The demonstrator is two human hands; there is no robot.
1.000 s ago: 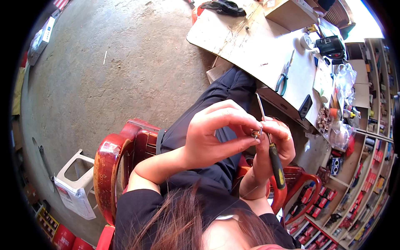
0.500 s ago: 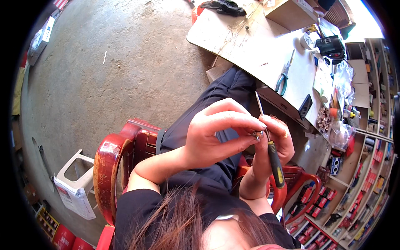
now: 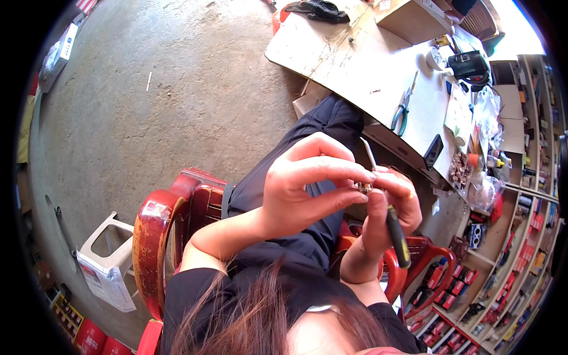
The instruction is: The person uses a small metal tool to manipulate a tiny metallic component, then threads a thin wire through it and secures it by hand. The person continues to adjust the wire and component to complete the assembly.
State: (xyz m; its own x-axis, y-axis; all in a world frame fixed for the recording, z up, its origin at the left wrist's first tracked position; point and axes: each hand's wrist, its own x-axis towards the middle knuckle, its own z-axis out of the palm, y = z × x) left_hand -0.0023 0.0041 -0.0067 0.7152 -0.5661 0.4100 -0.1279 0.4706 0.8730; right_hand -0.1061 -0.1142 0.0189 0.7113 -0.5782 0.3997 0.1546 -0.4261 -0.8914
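Note:
My left hand [image 3: 307, 180] pinches a small shiny metal piece [image 3: 365, 188] between thumb and fingertips; its exact kind is too small to make out. Close beside it, my right hand [image 3: 396, 198] is closed round a screwdriver. The screwdriver's dark handle with yellow marks [image 3: 398, 236] points down toward me, and its thin metal shaft [image 3: 369, 152] sticks out beyond the fingers, pointing away. My right thumb tip is up against or very near the metal piece. Both hands are held above my lap.
To the right, a white-topped table [image 3: 349, 65] carries pliers [image 3: 403, 106], a phone-like black object [image 3: 433, 151], a cardboard box [image 3: 412, 21] and a black glove [image 3: 318, 10]. Shelves of goods [image 3: 503, 260] line the right side. A white stool [image 3: 107, 254] stands left of my red chair [image 3: 155, 236].
The screwdriver has shifted slightly within my right hand, its handle swinging a little to the right. My right thumb has come up nearer the metal piece. My left hand has barely moved.

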